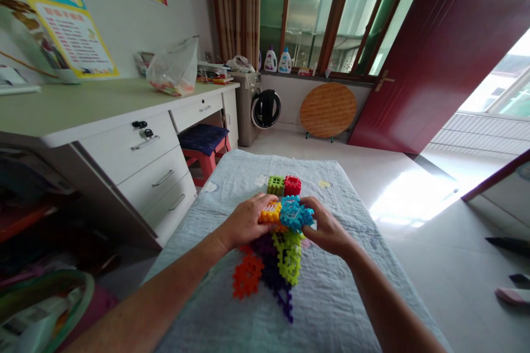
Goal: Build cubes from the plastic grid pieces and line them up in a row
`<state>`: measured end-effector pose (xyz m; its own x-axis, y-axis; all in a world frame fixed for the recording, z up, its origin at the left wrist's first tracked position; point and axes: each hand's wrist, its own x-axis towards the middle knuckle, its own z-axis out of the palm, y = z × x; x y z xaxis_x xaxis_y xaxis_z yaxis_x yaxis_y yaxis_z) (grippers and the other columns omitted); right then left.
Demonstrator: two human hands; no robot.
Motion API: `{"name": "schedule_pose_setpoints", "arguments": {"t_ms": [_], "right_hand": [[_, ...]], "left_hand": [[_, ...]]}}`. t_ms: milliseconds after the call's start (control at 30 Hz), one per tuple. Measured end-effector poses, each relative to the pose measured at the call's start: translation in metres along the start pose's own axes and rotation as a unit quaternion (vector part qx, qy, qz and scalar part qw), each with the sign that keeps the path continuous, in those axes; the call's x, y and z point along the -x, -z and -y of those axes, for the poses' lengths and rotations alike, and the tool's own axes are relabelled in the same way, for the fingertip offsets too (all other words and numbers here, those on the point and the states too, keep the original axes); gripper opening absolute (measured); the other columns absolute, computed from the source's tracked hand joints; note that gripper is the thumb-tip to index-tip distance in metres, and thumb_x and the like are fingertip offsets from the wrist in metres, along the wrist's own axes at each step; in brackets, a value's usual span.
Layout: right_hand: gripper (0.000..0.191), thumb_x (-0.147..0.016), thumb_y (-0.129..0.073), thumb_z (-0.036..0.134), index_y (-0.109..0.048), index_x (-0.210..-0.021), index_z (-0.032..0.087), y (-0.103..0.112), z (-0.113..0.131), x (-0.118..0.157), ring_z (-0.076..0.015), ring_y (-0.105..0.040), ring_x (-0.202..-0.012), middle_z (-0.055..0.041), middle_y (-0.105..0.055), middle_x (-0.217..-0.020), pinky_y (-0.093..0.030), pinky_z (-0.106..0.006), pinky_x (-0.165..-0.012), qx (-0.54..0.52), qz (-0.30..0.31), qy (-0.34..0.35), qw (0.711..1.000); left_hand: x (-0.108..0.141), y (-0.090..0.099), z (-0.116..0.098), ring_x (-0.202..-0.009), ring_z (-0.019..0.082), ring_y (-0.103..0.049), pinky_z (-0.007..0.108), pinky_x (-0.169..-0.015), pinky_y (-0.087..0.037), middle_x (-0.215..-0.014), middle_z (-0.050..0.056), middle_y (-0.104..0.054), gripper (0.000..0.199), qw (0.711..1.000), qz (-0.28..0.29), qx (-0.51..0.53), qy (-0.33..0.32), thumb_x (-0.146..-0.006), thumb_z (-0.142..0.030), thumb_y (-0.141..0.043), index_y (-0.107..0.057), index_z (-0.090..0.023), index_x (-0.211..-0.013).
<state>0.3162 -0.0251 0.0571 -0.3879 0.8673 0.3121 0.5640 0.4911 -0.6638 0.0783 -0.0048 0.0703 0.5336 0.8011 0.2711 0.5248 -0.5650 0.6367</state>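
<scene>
My left hand point(246, 222) is closed on a yellow-orange block point(271, 212) made of toothed, windowed interlocking plastic pieces. My right hand point(327, 229) grips blue interlocking pieces point(293, 214), which sit right against the yellow-orange block. Behind them on the cloth stand a green block point(275, 184) and a red block point(292, 185), side by side. Nearer to me lie loose pieces: lime-green ones point(290, 262), dark purple ones point(271, 270) and orange-red ones point(248, 277), some overlapping. Whether the blue and yellow-orange parts are locked together, I cannot tell.
A pale blue cloth point(199, 292) covers the table under my hands. To the left stands a white desk point(136, 149) with a plastic bag point(176, 69) on top. A red stool point(205, 149), a washing machine point(247, 107) and a round wooden tabletop point(328, 109) are farther off.
</scene>
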Motion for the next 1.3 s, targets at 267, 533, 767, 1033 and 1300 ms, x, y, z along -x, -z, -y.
{"name": "schedule_pose_setpoints", "arguments": {"t_ms": [267, 533, 767, 1033, 1300], "right_hand": [[0.052, -0.064, -0.05, 0.003, -0.05, -0.112, 0.025, -0.007, 0.019, 0.013, -0.0224, -0.049, -0.107, -0.0066, -0.05, -0.114, -0.043, -0.041, -0.094, 0.036, -0.01, 0.036, 0.999], [0.047, -0.07, -0.06, 0.016, -0.058, -0.115, 0.029, -0.038, 0.039, 0.019, -0.0328, -0.026, -0.132, -0.0054, -0.035, -0.141, -0.028, -0.054, -0.106, 0.137, 0.03, 0.026, 0.99], [0.054, -0.078, -0.064, 0.035, -0.049, -0.129, 0.039, -0.05, 0.048, 0.022, -0.0381, -0.013, -0.138, 0.002, -0.023, -0.153, -0.014, -0.063, -0.107, 0.197, 0.113, 0.041, 0.973], [0.028, -0.077, -0.059, 0.025, -0.062, -0.105, 0.024, -0.032, 0.035, 0.025, -0.0275, -0.04, -0.121, -0.0071, -0.047, -0.129, -0.034, -0.046, -0.102, 0.199, 0.06, 0.021, 0.978], [0.011, -0.077, -0.062, 0.031, -0.06, -0.077, 0.02, -0.01, 0.024, 0.014, -0.0243, -0.052, -0.099, -0.0091, -0.055, -0.108, -0.043, -0.041, -0.087, 0.199, 0.005, -0.009, 0.98]], "left_hand": [[0.028, -0.015, -0.005, -0.122, 0.025, -0.05, 0.041, -0.106, -0.039, -0.132, 0.01, -0.051, 0.056, 0.986, -0.112, 0.04, 0.12, -0.084, -0.044, -0.057, -0.041, -0.02, -0.131], [0.053, -0.03, 0.011, -0.134, 0.029, -0.033, 0.05, -0.109, -0.034, -0.142, 0.015, -0.027, 0.074, 0.969, -0.197, 0.036, 0.144, -0.085, -0.044, -0.055, -0.015, -0.022, -0.143], [0.061, -0.039, 0.014, -0.14, 0.031, -0.017, 0.054, -0.113, -0.024, -0.144, 0.015, -0.016, 0.078, 0.944, -0.29, 0.028, 0.157, -0.084, -0.041, -0.057, -0.01, -0.022, -0.143], [0.065, -0.04, 0.023, -0.139, 0.039, -0.018, 0.057, -0.111, -0.025, -0.148, 0.017, -0.023, 0.081, 0.994, -0.065, -0.062, 0.067, -0.067, -0.055, -0.071, -0.043, -0.019, -0.134], [0.059, -0.036, 0.008, -0.131, 0.033, -0.037, 0.055, -0.111, -0.024, -0.136, 0.011, -0.05, 0.064, 0.995, 0.023, -0.078, -0.048, -0.08, -0.051, -0.06, -0.045, -0.022, -0.135]]}}
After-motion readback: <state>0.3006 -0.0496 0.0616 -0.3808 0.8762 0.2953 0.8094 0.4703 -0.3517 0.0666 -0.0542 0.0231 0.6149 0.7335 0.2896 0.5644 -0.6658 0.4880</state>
